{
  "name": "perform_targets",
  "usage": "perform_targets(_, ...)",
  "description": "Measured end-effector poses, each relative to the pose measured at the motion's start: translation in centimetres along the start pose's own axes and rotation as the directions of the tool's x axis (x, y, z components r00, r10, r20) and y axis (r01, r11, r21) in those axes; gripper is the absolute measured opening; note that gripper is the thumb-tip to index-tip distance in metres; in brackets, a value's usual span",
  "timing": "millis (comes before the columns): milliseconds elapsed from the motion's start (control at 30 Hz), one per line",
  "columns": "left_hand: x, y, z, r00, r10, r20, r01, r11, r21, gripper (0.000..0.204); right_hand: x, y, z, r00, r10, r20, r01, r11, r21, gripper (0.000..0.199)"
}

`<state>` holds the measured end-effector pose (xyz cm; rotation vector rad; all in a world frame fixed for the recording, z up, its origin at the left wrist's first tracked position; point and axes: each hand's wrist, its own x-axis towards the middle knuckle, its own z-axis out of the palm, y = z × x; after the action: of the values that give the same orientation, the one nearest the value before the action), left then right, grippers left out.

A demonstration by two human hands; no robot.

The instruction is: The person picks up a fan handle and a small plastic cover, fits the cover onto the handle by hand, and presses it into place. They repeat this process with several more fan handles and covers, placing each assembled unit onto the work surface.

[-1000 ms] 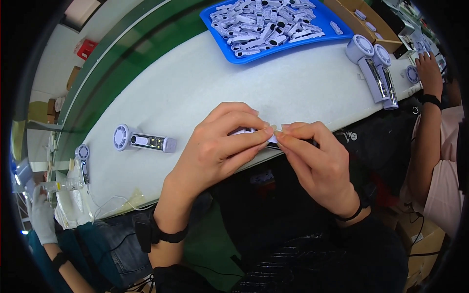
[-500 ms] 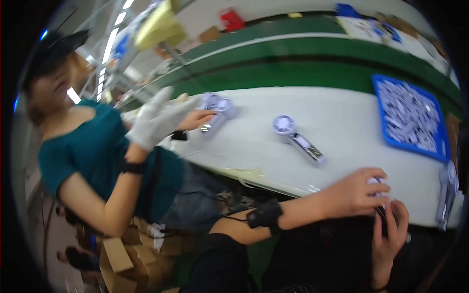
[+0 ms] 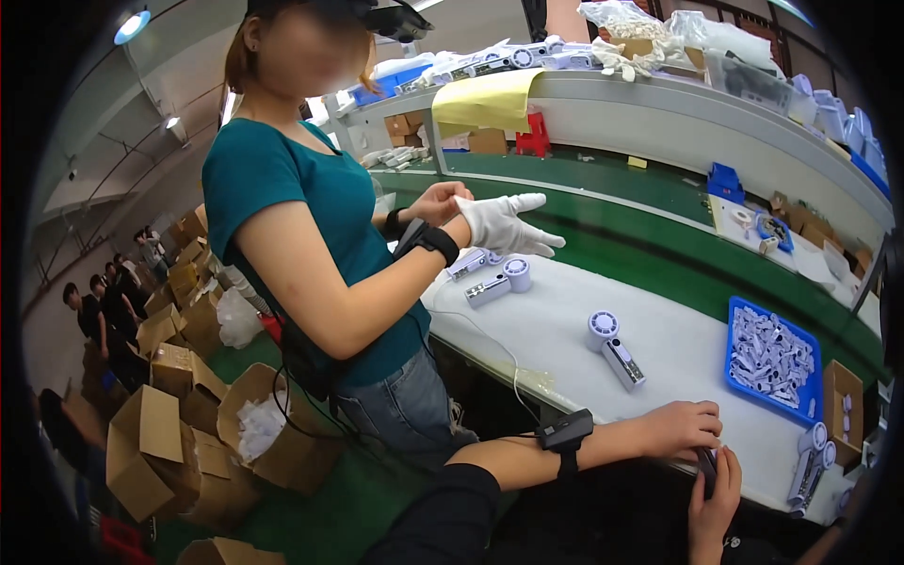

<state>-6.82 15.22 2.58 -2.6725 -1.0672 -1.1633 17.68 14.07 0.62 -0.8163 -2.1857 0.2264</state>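
My left hand reaches over the near edge of the white table, its fingers bent down onto the top of a dark, rounded piece. From below, my right hand closes round the same piece, thumb on one side and fingers on the other. Most of it is hidden by my fingers, so its kind cannot be told. Beyond my hands lies a lavender handheld fan with dark inner parts showing in its handle. More such fans lie at the right end of the table.
A blue tray of small pale parts and a cardboard box stand at the right. At left, a co-worker's white-gloved hand is above more fans. Open cartons cover the floor behind. A cable hangs by the table edge.
My view has shifted, bringing in more of the room at left. The co-worker's bare hand has left the fans and is now by the gloved wrist. My hands stay together on the dark piece.
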Motion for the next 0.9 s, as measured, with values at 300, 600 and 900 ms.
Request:
perform_targets(300,0.1,2.2,-2.1,0.946,-0.289,0.148,0.281,0.957,0.076,0.049,2.9,0.4,-2.1,0.981,-0.089,0.172,0.066,0.989,0.132,0.053)
perform_targets(600,-1.5,3.7,-5.0,0.971,-0.240,0.023,0.234,0.963,0.136,0.050,5.2,2.9,-0.2,0.970,-0.205,0.134,0.168,0.955,0.245,0.052)
perform_targets(900,-1.0,1.9,-2.8,0.967,-0.252,0.023,0.252,0.968,0.013,0.045,5.3,3.8,-0.4,0.954,-0.271,0.130,0.228,0.934,0.274,0.051)
